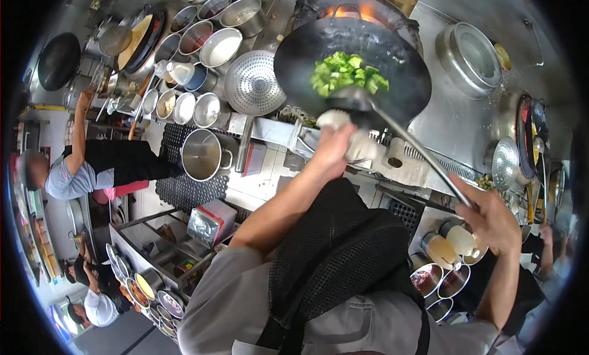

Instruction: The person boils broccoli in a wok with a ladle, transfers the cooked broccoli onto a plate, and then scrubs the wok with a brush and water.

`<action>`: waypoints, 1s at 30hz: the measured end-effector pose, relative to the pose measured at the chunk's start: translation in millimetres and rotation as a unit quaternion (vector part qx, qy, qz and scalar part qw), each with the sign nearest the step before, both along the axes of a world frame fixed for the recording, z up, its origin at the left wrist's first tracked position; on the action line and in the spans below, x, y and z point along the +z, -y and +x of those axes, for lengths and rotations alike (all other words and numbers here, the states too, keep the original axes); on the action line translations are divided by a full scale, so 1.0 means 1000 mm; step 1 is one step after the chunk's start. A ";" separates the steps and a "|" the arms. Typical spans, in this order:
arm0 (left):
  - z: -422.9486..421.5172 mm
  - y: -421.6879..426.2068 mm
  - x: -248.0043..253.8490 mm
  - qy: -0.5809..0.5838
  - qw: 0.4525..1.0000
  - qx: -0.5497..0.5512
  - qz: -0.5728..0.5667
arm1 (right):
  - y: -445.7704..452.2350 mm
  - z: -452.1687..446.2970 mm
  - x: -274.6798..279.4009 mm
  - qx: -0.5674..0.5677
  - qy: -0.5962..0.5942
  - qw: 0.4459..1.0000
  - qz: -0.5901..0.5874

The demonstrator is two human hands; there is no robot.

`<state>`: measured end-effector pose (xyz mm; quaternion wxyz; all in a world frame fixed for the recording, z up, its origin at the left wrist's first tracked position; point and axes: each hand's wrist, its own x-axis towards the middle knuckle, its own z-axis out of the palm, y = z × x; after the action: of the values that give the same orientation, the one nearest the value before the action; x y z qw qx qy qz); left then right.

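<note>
A black wok (402, 66) is tilted towards me over the stove, with chopped green vegetables (343, 73) in its middle. My left hand (335, 147) is closed on a pale cloth (363, 145) at the wok's near rim; whatever part of the wok lies under the cloth is hidden. In my right hand (491, 217) is the long handle of a metal ladle (423, 149), fingers wrapped round its end. The ladle's bowl, slightly blurred, is at the near edge of the vegetables inside the wok.
Flames (350, 12) burn behind the wok. A perforated strainer (254, 82) lies left of it, beside several metal bowls (221, 47). Stacked metal pots (469, 60) stand right. Squeeze bottles (442, 250) are below my right forearm. A co-worker (61, 171) stands at left near a pot (202, 154).
</note>
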<state>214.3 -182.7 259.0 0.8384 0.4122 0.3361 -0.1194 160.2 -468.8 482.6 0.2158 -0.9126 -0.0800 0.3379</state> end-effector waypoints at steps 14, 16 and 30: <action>0.068 -0.008 -0.091 0.088 0.996 -0.001 0.028 | -0.034 -0.051 -0.179 -0.120 0.271 0.949 0.107; 0.111 -0.018 -0.085 0.068 0.996 -0.048 -0.039 | -0.033 -0.060 -0.160 -0.137 0.267 0.949 0.095; 0.158 -0.043 -0.178 0.132 0.958 -0.212 0.137 | -0.215 0.235 -0.159 -0.153 0.343 0.921 0.103</action>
<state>372.3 -139.5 80.8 0.7661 0.5973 0.1401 -0.1914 394.8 -253.8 323.4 0.3170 -0.9465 -0.0432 -0.0431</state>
